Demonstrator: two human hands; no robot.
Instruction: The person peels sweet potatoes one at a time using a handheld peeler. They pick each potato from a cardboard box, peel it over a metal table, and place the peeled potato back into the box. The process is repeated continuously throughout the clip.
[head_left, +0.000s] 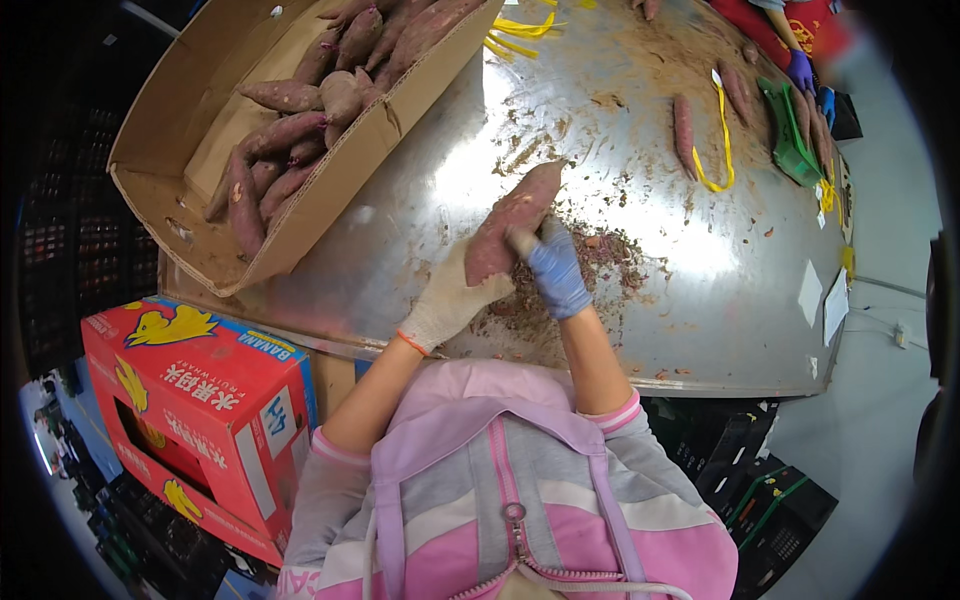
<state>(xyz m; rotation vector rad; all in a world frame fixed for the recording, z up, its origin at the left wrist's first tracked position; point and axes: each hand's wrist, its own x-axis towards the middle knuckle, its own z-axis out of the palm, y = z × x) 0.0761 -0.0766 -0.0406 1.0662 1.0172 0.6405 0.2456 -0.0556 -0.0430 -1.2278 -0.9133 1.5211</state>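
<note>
A large reddish-purple sweet potato (517, 214) is held over the metal table (405, 247), its pointed end facing away from me. My left hand (452, 300), in a cream knit glove with an orange cuff edge, grips its near, thick end. On its right side rests my right hand (555, 266), in a blue glove whose thumb looks cream-coloured. The right thumb presses on the skin, and the other fingers are partly hidden behind the hand. Beneath and to the right of my hands lie dirt and peel scraps (611, 259).
At the left, a cardboard box (337, 202) holds many sweet potatoes (281, 142). Below it stands a red banana carton (187, 375). Yellow straps (525, 30) and a single sweet potato (683, 135) lie farther out. A co-worker's gloved hand (801, 71) is by a green tray (793, 139).
</note>
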